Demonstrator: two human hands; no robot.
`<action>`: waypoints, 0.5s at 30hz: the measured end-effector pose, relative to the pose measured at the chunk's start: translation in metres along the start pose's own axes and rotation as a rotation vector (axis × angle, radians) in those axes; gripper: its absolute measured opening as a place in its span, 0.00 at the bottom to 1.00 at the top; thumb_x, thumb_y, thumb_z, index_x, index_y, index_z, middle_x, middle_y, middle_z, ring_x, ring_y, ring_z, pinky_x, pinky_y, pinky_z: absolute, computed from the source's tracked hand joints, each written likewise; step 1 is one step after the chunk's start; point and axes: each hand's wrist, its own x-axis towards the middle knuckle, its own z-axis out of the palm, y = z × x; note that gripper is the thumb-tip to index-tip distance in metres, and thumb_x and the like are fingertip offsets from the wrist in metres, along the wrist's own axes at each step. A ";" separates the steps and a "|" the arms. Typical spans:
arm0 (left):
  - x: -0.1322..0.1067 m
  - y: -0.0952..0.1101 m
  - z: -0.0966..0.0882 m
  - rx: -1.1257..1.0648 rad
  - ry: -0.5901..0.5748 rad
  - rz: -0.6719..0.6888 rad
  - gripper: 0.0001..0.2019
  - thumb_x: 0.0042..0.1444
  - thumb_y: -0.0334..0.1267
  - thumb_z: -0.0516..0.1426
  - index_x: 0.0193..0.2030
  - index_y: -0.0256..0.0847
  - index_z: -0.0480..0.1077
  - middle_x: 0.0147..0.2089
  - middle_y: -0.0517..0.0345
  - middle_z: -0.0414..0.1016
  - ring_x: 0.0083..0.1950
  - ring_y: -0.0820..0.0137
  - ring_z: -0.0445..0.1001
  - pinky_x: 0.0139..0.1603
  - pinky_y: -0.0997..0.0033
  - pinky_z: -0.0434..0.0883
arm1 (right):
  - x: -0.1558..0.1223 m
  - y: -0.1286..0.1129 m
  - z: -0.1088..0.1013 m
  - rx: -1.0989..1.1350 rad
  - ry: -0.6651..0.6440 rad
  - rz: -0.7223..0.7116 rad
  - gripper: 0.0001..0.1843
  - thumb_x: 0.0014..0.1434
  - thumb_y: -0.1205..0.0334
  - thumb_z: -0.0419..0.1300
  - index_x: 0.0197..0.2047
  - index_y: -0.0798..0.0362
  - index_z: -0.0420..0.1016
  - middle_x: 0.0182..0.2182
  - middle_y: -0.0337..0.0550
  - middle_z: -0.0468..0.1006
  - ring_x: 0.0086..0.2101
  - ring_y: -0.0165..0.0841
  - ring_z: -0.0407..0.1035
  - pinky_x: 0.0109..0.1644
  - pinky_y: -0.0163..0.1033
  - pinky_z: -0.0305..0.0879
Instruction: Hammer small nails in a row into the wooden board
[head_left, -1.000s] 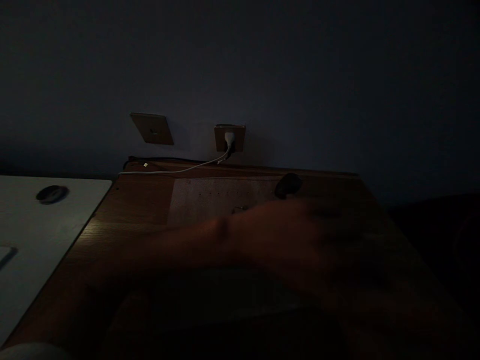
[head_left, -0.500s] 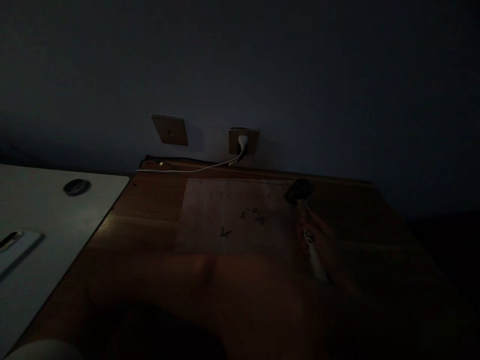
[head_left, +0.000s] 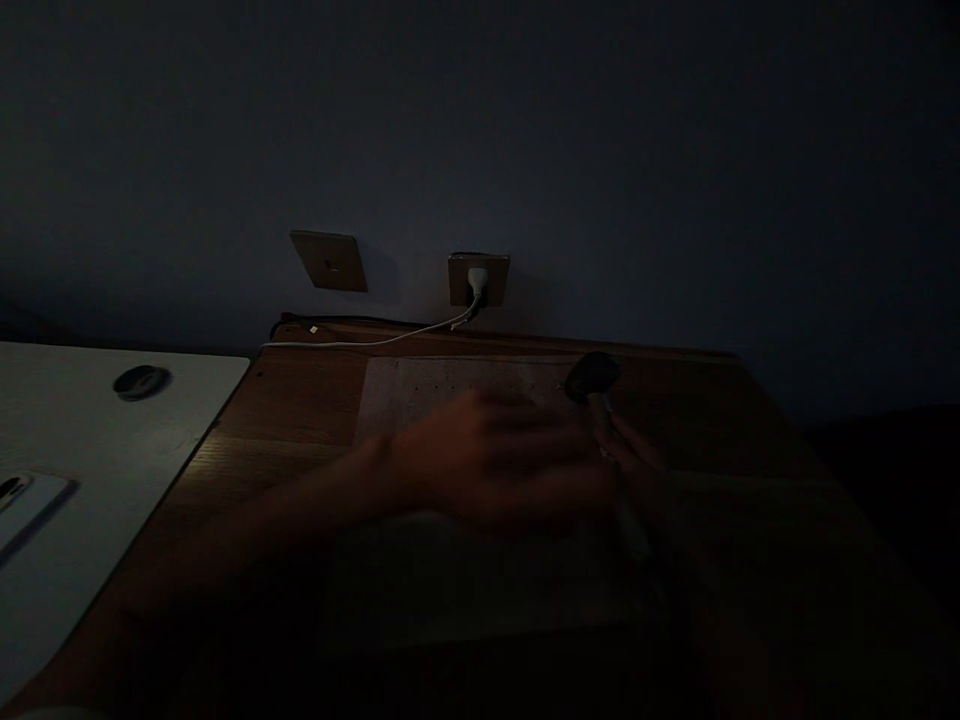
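My right hand [head_left: 641, 465] is closed around the handle of a mallet with a dark, rounded head [head_left: 592, 377]. The head rests at or just above the right edge of a pale, flat board [head_left: 386, 390]. My left hand [head_left: 495, 465] is stretched across the middle of the board, its fingers pointing right towards the mallet handle. Motion blur and darkness smear those fingers, so whether they hold anything is unclear. A row of small dots [head_left: 435, 388] runs along the board's far side. The small metal pieces seen earlier on the board are hidden behind my left hand.
The board lies on a brown wooden tabletop [head_left: 307, 390] against a wall. A white cable [head_left: 375, 342] runs from a wall socket [head_left: 499, 280] along the back edge. On a white table [head_left: 75, 430] at left are a round dark object [head_left: 141, 381] and a phone [head_left: 34, 505].
My left hand has moved forward and up from the near side, now covering the board's middle and the metal pieces. The right hand and mallet have hardly moved. The view has shifted slightly.
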 end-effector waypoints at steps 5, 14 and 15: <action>0.003 -0.061 0.030 0.079 -0.274 -0.179 0.09 0.65 0.32 0.58 0.49 0.40 0.78 0.47 0.49 0.81 0.49 0.61 0.78 0.49 0.63 0.75 | -0.001 0.003 0.001 0.002 -0.002 0.010 0.25 0.46 0.39 0.72 0.39 0.47 0.75 0.16 0.27 0.68 0.12 0.27 0.57 0.14 0.34 0.52; 0.012 -0.063 0.066 0.125 -0.451 -0.298 0.20 0.68 0.45 0.60 0.60 0.34 0.74 0.56 0.38 0.79 0.51 0.54 0.82 0.47 0.60 0.76 | -0.004 -0.002 0.004 0.014 -0.079 -0.036 0.21 0.49 0.44 0.69 0.39 0.48 0.73 0.17 0.28 0.69 0.12 0.25 0.57 0.14 0.33 0.51; 0.015 -0.064 0.067 0.126 -0.470 -0.294 0.19 0.68 0.43 0.60 0.59 0.33 0.74 0.55 0.38 0.79 0.51 0.53 0.82 0.47 0.60 0.76 | -0.003 -0.001 0.004 0.013 -0.081 -0.044 0.21 0.49 0.44 0.69 0.39 0.48 0.72 0.17 0.28 0.69 0.12 0.25 0.57 0.15 0.33 0.51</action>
